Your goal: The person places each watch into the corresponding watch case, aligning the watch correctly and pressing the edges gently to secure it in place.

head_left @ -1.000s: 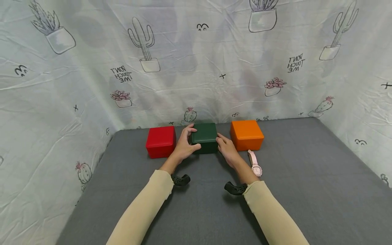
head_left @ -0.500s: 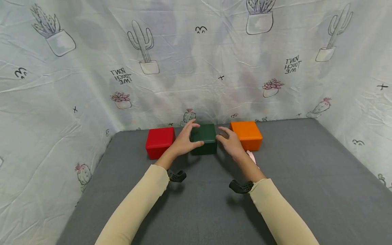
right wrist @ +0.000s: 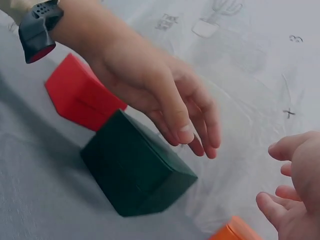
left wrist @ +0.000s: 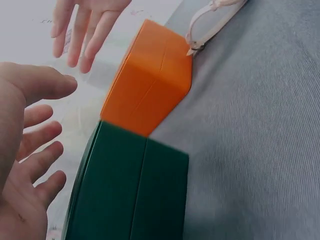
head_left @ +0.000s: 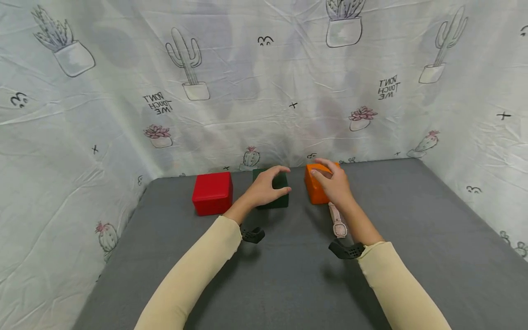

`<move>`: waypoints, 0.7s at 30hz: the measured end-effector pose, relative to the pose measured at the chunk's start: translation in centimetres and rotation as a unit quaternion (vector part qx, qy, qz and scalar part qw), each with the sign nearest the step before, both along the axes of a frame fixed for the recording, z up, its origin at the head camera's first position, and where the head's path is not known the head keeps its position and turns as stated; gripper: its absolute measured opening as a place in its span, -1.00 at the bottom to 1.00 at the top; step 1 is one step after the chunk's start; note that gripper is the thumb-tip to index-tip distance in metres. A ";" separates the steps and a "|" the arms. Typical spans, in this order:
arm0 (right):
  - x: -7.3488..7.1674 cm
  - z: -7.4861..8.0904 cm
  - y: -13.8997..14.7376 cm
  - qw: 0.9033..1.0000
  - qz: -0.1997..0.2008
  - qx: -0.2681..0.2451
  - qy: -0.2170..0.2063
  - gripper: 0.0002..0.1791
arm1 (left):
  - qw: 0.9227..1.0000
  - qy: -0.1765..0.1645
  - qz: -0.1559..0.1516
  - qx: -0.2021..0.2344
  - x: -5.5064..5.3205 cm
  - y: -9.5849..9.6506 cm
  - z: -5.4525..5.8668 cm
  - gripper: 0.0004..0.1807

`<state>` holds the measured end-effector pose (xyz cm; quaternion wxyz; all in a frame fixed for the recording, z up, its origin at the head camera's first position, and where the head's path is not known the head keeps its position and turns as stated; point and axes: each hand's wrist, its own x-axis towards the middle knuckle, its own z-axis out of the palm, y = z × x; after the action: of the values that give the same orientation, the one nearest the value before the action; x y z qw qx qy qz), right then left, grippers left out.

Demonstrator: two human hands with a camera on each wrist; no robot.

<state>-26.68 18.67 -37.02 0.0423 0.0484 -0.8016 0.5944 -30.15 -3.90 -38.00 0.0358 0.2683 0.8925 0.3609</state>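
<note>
A dark green box (head_left: 275,203) with its lid down sits at the back of the table, between a red box (head_left: 212,195) and an orange box (head_left: 315,189). Over the green box hovers my left hand (head_left: 266,188), fingers and thumb spread and holding nothing. The right wrist view shows that hand's fingertips apart from the box's top. My right hand (head_left: 337,185) is raised near the orange box, loosely curved with nothing in it, and covers part of that box in the head view. A pink wristwatch (head_left: 339,229) lies in front of the orange box.
A grey cloth covers the table (head_left: 284,275). Behind it and along both sides hangs a white curtain (head_left: 235,105) printed with cacti. Black bands (head_left: 348,250) are worn on both wrists.
Both hands have come off the sides of the green box. The right hand moved right toward the orange box; the left shifted right, over the green box. The boxes stay put.
</note>
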 end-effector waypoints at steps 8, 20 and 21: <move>0.4 -0.3 2.0 0.999 -0.035 -0.002 0.036 -0.47 | 0.999 0.020 -0.037 -0.023 -0.6 2.5 0.3 -0.47; 0.6 -2.1 5.3 0.994 -0.062 0.041 0.074 -0.44 | 0.994 0.041 -0.059 -0.078 -2.0 5.9 -0.1 -0.47; 0.7 -2.3 5.6 0.994 -0.063 0.047 0.070 -0.43 | 0.994 0.042 -0.060 -0.083 -2.1 6.2 -0.2 -0.47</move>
<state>-26.02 24.22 -39.36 0.1329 0.0410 -0.8252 0.5474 -32.23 2.28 -38.17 0.0415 0.3326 0.9022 0.2715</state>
